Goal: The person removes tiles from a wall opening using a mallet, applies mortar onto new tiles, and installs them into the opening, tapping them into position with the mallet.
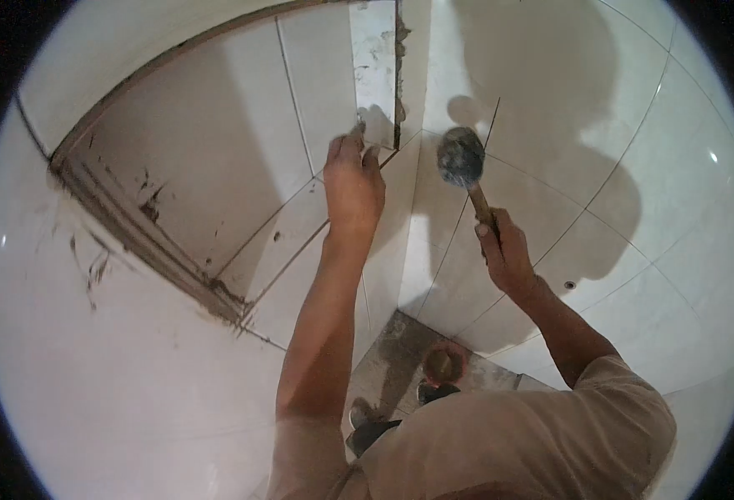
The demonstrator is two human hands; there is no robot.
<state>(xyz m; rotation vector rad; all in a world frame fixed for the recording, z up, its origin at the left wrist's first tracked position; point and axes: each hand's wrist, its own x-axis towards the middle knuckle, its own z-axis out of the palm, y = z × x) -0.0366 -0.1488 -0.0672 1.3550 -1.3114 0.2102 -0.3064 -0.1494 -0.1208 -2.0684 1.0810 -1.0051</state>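
In my right hand is a mallet, its wooden handle gripped near the lower end and its dark, dusty head raised in front of the right-hand tiled wall. My left hand reaches up to the recess, at the lower end of a narrow pale tile strip. Its fingers are bent, thumb apart from the forefinger, with nothing visible held between them. Whether the fingertips press on the strip is hard to make out. A rough mortar edge runs along the strip's right side.
A tiled recess with a rough, mortar-smeared edge opens at the left. Glossy tiles cover the right wall, which has a small round hole. Below, a reddish round container stands on the floor near my feet.
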